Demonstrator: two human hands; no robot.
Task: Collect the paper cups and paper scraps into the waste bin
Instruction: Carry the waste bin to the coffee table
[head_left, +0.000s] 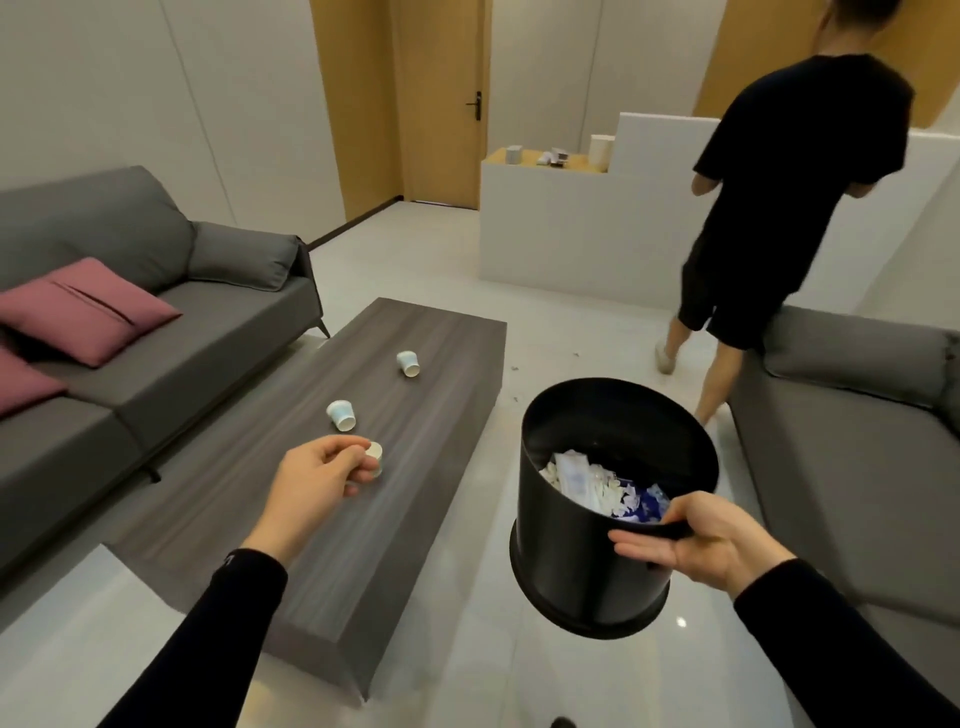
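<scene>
Right hand (696, 540) gripping tilted waste bin (571, 566) rim, mouth toward camera, fingers of left hand (317, 478) pinching paper cup (375, 460), seemingly sideways

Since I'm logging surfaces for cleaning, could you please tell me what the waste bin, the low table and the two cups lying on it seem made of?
Waste bin: probably plastic, matte black, smooth thin wall with faint sheen. Low table: looks like grey-brown wood-grain laminate, streaked lengthwise; real wood is possible. Two cups: likely thin paper, white with pale blue print, both tipped over.
</scene>
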